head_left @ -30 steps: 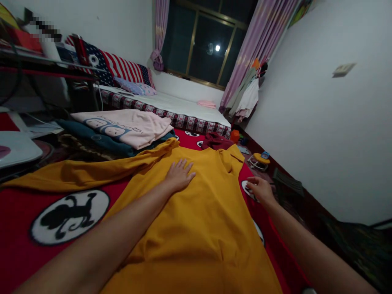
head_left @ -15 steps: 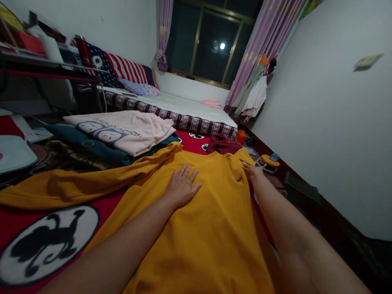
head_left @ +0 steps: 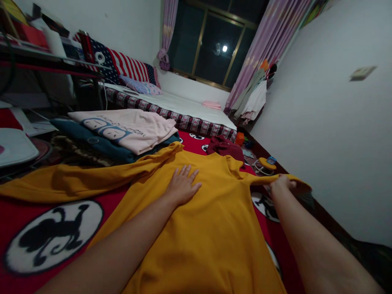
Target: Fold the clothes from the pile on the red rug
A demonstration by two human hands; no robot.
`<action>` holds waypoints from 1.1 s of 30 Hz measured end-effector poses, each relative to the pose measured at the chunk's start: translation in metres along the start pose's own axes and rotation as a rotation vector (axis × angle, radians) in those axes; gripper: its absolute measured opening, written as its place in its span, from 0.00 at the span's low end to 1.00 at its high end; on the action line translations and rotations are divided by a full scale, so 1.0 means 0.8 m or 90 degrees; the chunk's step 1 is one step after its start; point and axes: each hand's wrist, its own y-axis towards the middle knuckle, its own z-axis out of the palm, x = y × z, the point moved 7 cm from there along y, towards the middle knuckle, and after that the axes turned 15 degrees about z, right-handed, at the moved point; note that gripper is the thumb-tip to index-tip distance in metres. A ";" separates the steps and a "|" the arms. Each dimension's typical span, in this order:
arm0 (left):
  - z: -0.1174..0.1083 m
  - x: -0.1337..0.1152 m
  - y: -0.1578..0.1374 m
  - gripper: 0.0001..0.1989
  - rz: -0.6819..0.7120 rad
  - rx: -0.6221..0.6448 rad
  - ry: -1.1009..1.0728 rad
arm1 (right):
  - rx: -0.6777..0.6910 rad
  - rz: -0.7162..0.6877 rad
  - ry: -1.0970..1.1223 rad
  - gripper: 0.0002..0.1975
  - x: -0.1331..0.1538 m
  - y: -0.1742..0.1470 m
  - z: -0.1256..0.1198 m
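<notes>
The left hand [head_left: 183,187], spread flat, should anchor the shirt [head_left: 214,216]. The right hand [head_left: 282,183], gripping a sleeve [head_left: 260,179] near the right edge of the blanket [head_left: 274,232], should pull gently.

Cannot see the lower end of the yellow garment [head_left: 211,228], cut off; cannot read lettering [head_left: 122,125] on the pink garment [head_left: 150,124] to its left.

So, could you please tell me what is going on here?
A person has a yellow top spread on a red cover. Their left hand lies flat on its upper part, while the right hand grips one sleeve, holding it out sideways. The other sleeve lies outstretched near a folded pink garment.
</notes>
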 end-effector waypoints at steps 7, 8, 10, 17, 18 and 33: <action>-0.035 0.034 -0.006 0.27 -0.077 -0.289 -0.220 | 0.094 -0.149 -0.079 0.19 0.085 -0.090 0.034; -0.045 0.043 -0.012 0.26 -0.098 -0.369 -0.249 | 0.195 -0.196 -0.141 0.19 0.091 -0.118 0.056; -0.060 0.055 -0.025 0.24 -0.128 -0.486 -0.279 | 0.290 -0.284 -0.248 0.18 0.088 -0.178 0.080; -0.067 0.043 -0.026 0.21 -0.071 -0.465 -0.220 | 0.244 -0.366 -0.194 0.16 0.003 -0.270 0.063; -0.063 0.039 -0.023 0.21 -0.057 -0.430 -0.201 | 0.231 -0.357 -0.200 0.15 -0.008 -0.268 0.060; -0.055 0.101 -0.025 0.17 -0.239 -0.550 -0.350 | 0.075 -0.186 -0.427 0.15 -0.041 -0.209 0.012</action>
